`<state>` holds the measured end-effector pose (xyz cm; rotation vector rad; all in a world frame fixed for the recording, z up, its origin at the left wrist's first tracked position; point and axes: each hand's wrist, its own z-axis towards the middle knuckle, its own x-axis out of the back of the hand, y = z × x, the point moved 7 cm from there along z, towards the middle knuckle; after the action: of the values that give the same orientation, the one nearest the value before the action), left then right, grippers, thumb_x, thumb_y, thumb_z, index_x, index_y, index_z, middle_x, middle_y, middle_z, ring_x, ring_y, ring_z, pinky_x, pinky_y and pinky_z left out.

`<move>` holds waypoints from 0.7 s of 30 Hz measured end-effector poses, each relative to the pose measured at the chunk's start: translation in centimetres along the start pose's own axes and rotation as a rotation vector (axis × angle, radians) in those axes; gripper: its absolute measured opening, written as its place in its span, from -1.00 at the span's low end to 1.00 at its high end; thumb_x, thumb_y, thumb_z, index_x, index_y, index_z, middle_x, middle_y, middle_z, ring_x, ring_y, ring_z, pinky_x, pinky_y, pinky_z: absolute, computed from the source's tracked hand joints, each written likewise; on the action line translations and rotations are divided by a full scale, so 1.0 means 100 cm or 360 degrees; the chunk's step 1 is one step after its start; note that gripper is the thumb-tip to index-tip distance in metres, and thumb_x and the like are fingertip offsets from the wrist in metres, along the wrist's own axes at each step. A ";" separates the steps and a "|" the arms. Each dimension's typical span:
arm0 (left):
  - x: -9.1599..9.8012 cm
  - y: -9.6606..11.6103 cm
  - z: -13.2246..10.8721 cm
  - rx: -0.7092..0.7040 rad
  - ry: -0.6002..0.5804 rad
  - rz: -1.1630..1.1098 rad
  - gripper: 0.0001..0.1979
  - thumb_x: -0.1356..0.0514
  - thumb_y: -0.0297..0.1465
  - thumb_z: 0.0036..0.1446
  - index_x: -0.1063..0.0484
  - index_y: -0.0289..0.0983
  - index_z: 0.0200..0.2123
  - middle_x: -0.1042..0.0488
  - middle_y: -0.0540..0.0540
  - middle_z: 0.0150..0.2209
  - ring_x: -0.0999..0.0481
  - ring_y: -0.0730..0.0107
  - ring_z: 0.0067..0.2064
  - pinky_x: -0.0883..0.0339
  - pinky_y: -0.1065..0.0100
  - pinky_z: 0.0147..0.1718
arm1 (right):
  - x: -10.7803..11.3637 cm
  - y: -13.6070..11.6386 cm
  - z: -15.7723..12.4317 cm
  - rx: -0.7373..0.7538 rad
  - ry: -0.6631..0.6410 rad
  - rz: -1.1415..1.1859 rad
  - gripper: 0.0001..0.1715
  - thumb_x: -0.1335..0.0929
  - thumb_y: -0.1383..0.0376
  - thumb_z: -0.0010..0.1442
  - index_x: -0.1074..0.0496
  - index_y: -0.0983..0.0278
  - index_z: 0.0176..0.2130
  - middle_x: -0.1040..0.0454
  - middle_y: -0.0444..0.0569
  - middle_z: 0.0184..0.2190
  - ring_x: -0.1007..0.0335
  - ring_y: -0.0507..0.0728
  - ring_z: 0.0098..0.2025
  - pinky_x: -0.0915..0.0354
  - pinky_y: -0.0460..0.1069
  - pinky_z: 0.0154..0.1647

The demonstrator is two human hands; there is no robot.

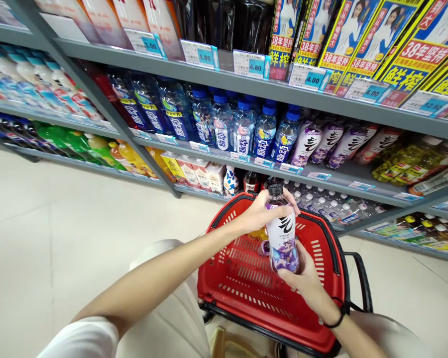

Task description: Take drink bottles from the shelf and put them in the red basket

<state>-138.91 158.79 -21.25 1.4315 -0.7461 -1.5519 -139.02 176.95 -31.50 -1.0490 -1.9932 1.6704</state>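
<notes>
One bottle [283, 241] is held up over the red basket [224, 284], in front of the shelves and apart from them, leaning slightly in this view. Its upper part is clamped by the fingers of the left hand [259, 211], just below the black cap [275, 189]; its base is clasped by the fingers of the right hand [306, 279]. The work is judged to be partly done: the bottle is already in hand, but it has not yet been set down, and that appears to be what is left. Something yellowish [259, 233] and a small purple item [264, 247] can be made out in the basket – neither can be identified. The bottle is wrapped in a white label with bold black strokes, and purple and blue artwork is printed lower down – similar bottles [306, 141] are lined up on the middle shelf [353, 175].
</notes>
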 end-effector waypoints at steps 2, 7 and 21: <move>0.003 -0.006 0.001 0.0044 0.0056 -0.0171 -0.75 -0.39 -0.33 0.05 -0.44 -0.28 -0.25 -0.59 -0.13 -0.29 -0.56 0.30 -0.30 -0.40 0.28 -0.25 | -0.003 0.008 -0.001 -0.0231 -0.0126 0.0183 -0.16 -0.68 0.16 -0.10 -0.42 0.17 0.12 -0.60 -0.05 -0.20 -0.37 0.01 -0.49 -0.34 -0.09 -0.50; 0.008 -0.011 0.005 0.0137 0.0207 -0.0605 -0.81 -0.33 -0.39 -0.08 -0.43 -0.29 -0.36 -0.55 -0.09 -0.39 -0.57 0.26 -0.31 -0.40 0.27 -0.24 | -0.032 0.010 -0.014 -0.0689 -0.0644 0.0848 -0.38 -0.35 -0.17 0.26 -0.50 0.29 -0.03 -0.53 -0.06 -0.44 -0.12 -0.04 -0.69 -0.18 -0.10 -0.70; 0.039 -0.011 0.016 0.0195 0.0354 -0.0599 -0.67 -0.33 -0.15 0.08 -0.51 -0.34 -0.40 -0.59 -0.16 -0.39 -0.58 0.26 -0.34 -0.43 0.30 -0.25 | -0.017 -0.005 -0.007 -0.0230 -0.0316 0.0388 -0.59 -0.48 -0.03 0.27 -0.41 0.21 -0.12 -0.53 -0.10 -0.45 -0.36 0.07 -0.55 -0.27 -0.01 -0.50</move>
<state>-140.50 155.65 -23.73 1.8831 -0.4619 -1.6074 -137.59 176.23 -30.49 -1.2650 -2.2148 1.8394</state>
